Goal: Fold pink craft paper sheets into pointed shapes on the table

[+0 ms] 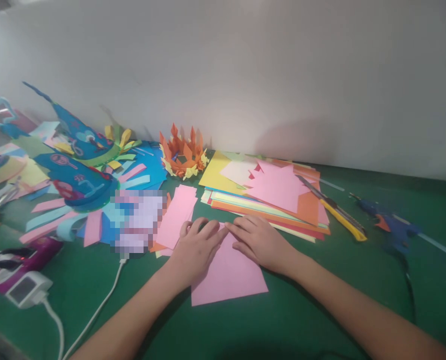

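Note:
A pink sheet of paper [230,277] lies on the green tabletop in front of me, its near corners flat and uncovered. My left hand [196,247] grips its far edge on the left, fingers bent and pressed down on it. From the other side, my right hand [262,242] holds the same edge, its fingers close together. The fingertips of both hands meet near the middle of that edge, covering most of it. Just beyond my left hand is a stack of pink paper strips [177,212].
Behind my hands lies a pile of coloured sheets [268,200] with a yellow utility knife [343,217] at its right. A blue glue gun [397,230] is farther right. An orange paper crown [183,155], decorated blue cone hats [82,180] and a white cable [108,295] are leftward.

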Motion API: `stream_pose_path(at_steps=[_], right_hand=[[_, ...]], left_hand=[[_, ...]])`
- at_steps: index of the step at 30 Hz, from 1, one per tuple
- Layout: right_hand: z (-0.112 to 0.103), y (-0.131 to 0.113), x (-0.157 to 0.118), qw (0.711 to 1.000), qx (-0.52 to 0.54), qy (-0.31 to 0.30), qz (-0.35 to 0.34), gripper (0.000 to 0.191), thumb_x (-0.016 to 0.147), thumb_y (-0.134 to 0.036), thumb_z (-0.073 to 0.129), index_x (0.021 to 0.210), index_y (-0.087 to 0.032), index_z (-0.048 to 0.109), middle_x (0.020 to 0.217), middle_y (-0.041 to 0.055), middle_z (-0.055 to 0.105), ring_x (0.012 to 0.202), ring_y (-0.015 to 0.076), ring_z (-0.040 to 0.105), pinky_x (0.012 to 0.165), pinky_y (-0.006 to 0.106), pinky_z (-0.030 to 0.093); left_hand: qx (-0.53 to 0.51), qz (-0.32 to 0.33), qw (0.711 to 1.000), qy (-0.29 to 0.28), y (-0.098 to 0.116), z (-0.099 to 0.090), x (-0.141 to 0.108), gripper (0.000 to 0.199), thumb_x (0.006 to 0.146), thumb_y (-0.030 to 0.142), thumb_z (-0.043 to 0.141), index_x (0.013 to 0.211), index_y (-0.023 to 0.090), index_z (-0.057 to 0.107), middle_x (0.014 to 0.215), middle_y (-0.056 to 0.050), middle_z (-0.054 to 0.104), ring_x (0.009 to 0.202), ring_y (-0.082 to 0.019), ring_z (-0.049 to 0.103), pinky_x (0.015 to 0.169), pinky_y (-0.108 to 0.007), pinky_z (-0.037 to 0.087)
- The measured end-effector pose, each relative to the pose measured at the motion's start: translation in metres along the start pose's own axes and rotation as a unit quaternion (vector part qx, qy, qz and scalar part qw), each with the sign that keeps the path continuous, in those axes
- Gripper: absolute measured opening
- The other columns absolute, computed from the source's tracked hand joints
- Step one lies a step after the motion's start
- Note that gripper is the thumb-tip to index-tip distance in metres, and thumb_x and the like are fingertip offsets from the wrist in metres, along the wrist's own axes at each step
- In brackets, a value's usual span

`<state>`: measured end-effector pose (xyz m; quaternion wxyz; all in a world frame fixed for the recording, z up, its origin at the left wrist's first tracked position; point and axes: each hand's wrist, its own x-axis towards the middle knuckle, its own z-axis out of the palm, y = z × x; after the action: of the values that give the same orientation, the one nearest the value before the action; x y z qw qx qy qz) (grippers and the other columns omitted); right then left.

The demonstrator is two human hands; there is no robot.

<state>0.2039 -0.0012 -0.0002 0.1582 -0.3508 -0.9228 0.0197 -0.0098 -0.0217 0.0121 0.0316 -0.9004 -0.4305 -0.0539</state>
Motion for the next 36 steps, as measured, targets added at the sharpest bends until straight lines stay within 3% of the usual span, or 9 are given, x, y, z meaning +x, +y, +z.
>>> stream_pose_path(at_steps=[8, 14, 19, 27, 32, 36], right_hand=[[-0.004, -0.002, 0.001, 1.0, 0.001, 0.014, 0.005, 0.031, 0.093, -0.03, 0.047, 0.116, -0.012, 0.058, 0.095, 0.0099, 0.06, 0.09, 0.0229, 0.053, 0.079, 0.038, 0.044], [-0.016, -0.002, 0.0, 0.999, -0.003, 0.036, 0.016, 0.037, 0.097, -0.029, 0.036, 0.086, -0.016, 0.069, 0.08, 0.0075, 0.062, 0.082, 0.0201, 0.052, 0.076, 0.036, 0.04], [-0.022, -0.002, -0.003, 0.997, -0.026, 0.058, 0.046, 0.042, 0.096, -0.024, 0.038, 0.065, -0.016, 0.066, 0.069, 0.0066, 0.061, 0.078, 0.0201, 0.051, 0.074, 0.037, 0.038], [-0.015, -0.001, -0.008, 0.995, -0.02, 0.087, 0.041, 0.034, 0.095, -0.024, 0.039, 0.075, -0.017, 0.066, 0.076, 0.0064, 0.064, 0.08, 0.0201, 0.052, 0.074, 0.036, 0.037], [-0.003, 0.001, -0.004, 0.993, -0.006, 0.075, 0.096, 0.026, 0.093, -0.035, 0.047, 0.098, -0.015, 0.063, 0.092, 0.0099, 0.065, 0.088, 0.0239, 0.053, 0.077, 0.038, 0.039], [-0.003, -0.004, -0.002, 0.992, 0.012, 0.069, 0.103, 0.02, 0.092, -0.029, 0.048, 0.088, -0.017, 0.062, 0.086, 0.0082, 0.063, 0.083, 0.0226, 0.053, 0.074, 0.036, 0.038]], left_hand=[[-0.002, 0.006, 1.0, 0.009, 0.0, 0.001, 0.0, 0.039, 0.093, 0.018, 0.04, 0.131, 0.028, 0.043, 0.124, -0.005, 0.054, 0.108, -0.026, 0.042, 0.089, -0.046, 0.029], [-0.034, -0.013, 0.999, 0.016, -0.001, 0.001, 0.0, 0.031, 0.096, 0.024, 0.037, 0.124, 0.028, 0.049, 0.124, -0.003, 0.055, 0.106, -0.023, 0.044, 0.089, -0.043, 0.028], [-0.044, -0.02, 0.999, 0.007, -0.002, 0.002, -0.001, 0.033, 0.096, 0.025, 0.036, 0.127, 0.027, 0.046, 0.126, -0.003, 0.054, 0.105, -0.023, 0.044, 0.091, -0.043, 0.027], [-0.044, -0.017, 0.999, 0.013, -0.004, 0.002, 0.0, 0.033, 0.095, 0.026, 0.037, 0.126, 0.026, 0.048, 0.124, -0.004, 0.054, 0.105, -0.023, 0.044, 0.092, -0.042, 0.028], [-0.05, -0.012, 0.999, 0.002, -0.005, 0.002, 0.001, 0.034, 0.095, 0.026, 0.036, 0.128, 0.024, 0.046, 0.124, -0.004, 0.054, 0.105, -0.024, 0.042, 0.091, -0.044, 0.027], [-0.063, -0.005, 0.998, -0.001, -0.007, 0.002, 0.001, 0.034, 0.095, 0.027, 0.037, 0.128, 0.026, 0.046, 0.124, -0.004, 0.054, 0.109, -0.025, 0.041, 0.092, -0.044, 0.027]])
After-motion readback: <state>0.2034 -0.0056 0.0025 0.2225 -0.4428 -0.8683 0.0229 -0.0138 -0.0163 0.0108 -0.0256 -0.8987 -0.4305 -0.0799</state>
